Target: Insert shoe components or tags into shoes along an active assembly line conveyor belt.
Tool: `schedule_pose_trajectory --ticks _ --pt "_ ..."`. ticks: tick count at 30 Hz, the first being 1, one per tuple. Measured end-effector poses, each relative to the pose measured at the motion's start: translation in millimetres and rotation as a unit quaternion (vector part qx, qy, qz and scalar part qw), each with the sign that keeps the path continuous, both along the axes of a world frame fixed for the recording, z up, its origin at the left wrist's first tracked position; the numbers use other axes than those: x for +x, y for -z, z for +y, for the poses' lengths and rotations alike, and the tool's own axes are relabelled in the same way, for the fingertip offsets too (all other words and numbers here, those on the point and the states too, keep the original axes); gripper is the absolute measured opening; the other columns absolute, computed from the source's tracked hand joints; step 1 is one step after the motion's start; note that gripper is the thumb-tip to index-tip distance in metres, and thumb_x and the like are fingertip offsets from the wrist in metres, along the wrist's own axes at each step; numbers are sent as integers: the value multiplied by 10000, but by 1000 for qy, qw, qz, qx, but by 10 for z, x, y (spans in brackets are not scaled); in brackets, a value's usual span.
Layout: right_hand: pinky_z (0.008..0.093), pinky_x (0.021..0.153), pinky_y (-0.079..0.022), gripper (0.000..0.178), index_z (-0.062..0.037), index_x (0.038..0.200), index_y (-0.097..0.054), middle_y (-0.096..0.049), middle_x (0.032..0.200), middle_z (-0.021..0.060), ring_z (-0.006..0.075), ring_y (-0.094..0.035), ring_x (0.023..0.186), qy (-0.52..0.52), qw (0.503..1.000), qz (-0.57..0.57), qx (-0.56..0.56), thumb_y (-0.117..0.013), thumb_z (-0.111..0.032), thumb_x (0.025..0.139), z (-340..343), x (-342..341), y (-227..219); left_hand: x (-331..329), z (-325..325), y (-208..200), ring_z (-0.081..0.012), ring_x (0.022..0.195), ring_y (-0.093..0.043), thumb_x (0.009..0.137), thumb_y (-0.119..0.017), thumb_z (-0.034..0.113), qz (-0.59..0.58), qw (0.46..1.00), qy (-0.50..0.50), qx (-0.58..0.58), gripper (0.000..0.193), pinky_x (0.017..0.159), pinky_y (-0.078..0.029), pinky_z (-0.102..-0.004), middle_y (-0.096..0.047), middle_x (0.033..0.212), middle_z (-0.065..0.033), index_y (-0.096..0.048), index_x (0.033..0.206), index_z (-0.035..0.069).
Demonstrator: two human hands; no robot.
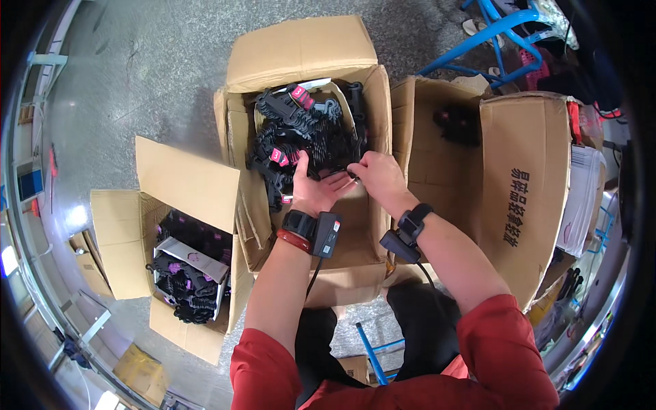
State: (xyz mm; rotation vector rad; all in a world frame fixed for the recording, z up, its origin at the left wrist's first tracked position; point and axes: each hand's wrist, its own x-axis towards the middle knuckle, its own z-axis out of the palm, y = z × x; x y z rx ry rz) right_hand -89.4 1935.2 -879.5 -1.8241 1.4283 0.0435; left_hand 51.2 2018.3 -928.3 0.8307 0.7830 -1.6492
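In the middle stands an open cardboard box (380,109) with a heap of black plastic pieces (318,140) inside, nested in rows, which look like small hangers. Several carry pink tags (301,96). Over the near part of this box, my left hand (316,191) is held palm up, thumb and fingers apart, close to the heap. Just right of it, my right hand (380,176) has its fingers closed on the end of a thin black plastic piece (351,175). The rest of that piece blends into the dark heap behind it.
At the left, a smaller open box (116,239) holds black pieces with purple tags (191,273). A larger box (523,184) at the right has a dark bundle (459,124) deep inside. A blue metal stool (502,31) stands at the far right. Cables run from both wrist devices.
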Motion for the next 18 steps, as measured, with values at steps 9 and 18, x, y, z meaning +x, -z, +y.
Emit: schedule_pose_trajectory --ticks 9,18 --pt "451 714 -534 278 -12 819 -684 -681 795 191 367 -665 779 -19 1000 -18 3 -717 -287 832 121 -129 -243 -30 298 -397 -452 1318 -378 800 -682 620 -64 997 21 48 1190 1091 -351 -576 -271 1444 -344 34 1506 -15" --pt "439 622 -515 250 -5 755 -627 -650 737 205 389 -643 716 101 985 -143 0 -727 -223 824 426 -696 -1249 -488 661 -1514 -285 1078 -604 978 -576 282 -192 957 217 25 403 919 -509 -482 -600 1196 -144 -451 1283 50"
